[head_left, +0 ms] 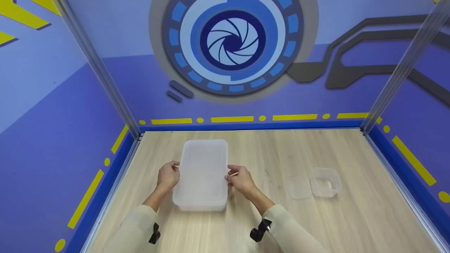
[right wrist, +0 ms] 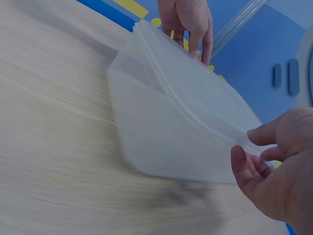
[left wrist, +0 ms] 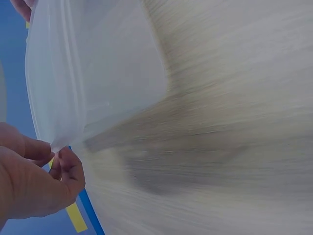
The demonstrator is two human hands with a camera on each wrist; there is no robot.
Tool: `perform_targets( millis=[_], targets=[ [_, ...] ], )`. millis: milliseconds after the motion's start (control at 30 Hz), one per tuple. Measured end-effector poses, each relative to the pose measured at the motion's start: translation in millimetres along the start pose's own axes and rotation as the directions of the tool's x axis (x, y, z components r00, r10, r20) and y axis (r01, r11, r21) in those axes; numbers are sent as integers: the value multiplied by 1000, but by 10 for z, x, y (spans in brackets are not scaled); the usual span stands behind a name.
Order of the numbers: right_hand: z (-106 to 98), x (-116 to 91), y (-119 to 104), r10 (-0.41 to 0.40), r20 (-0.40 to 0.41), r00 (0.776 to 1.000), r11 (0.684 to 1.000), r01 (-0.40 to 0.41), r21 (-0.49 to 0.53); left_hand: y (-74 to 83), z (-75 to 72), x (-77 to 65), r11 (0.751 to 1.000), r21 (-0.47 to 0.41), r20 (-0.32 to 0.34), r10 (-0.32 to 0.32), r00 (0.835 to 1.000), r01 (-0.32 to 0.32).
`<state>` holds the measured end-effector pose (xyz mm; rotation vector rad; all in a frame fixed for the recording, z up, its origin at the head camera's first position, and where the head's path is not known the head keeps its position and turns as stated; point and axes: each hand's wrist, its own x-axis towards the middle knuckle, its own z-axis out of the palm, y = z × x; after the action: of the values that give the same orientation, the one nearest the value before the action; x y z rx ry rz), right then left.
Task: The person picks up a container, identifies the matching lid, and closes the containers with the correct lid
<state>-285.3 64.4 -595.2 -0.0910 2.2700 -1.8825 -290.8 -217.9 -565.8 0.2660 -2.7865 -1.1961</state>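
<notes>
A large rectangular translucent plastic storage box (head_left: 204, 172), its lid (right wrist: 195, 93) over its top, is between both hands on the left half of the table. My left hand (head_left: 169, 174) pinches the rim at the middle of its left long side, thumb and fingers meeting at the edge in the left wrist view. On the opposite side, my right hand (head_left: 241, 178) holds the rim between thumb and fingers, as the right wrist view shows. The box's underside is hidden in the head view. A shadow lies on the wood beside it.
To the right on the wooden table (head_left: 260, 218) are a small square translucent lid (head_left: 299, 187) and, beside it, a small open translucent container (head_left: 333, 172). Purple-blue panels (head_left: 246, 109) enclose the table at the back and sides, with metal posts at the corners.
</notes>
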Motion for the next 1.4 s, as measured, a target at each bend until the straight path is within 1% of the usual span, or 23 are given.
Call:
perform_targets(
  millis=[133, 200, 400, 500, 600, 700, 867, 1033, 1167, 1400],
  targets=[
    [8, -10, -1, -11, 9, 1000, 1000, 11, -8, -38, 20, 22, 1000, -8, 4, -13, 1000, 13],
    [9, -16, -6, -19, 15, 1000, 1000, 20, -24, -33, 5, 20, 999, -20, 19, -28, 999, 28],
    [8, -35, -1, -67, 34, 997, 993, 70, -98, -5, -60, 26, 996, -55, 77, -69, 995, 73],
    [-1, -45, 16, -89, 40, 995, 986, 94, -140, -24, -55, 31, 993, -80, 88, -77, 993, 84],
    [-10, -50, 33, -95, 41, 995, 977, 101, -189, -55, -40, 23, 988, -122, 108, -79, 991, 92],
    [-12, -55, 50, -105, 42, 994, 970, 112, -216, -91, -18, 14, 983, -153, 120, -83, 989, 101],
    [-8, -56, 61, -115, 47, 992, 966, 122, -226, -118, 0, 17, 982, -161, 108, -87, 990, 104],
    [-20, -50, 55, -100, 46, 994, 965, 108, -238, -119, 8, 17, 978, -179, 117, -87, 989, 107],
    [-28, -40, 57, -107, 62, 992, 961, 119, -248, -128, 16, 11, 980, -165, 107, -91, 990, 108],
    [-17, -36, 77, -90, 67, 994, 966, 104, -238, -122, 15, 33, 989, -140, 77, -44, 996, 55]
  ],
)
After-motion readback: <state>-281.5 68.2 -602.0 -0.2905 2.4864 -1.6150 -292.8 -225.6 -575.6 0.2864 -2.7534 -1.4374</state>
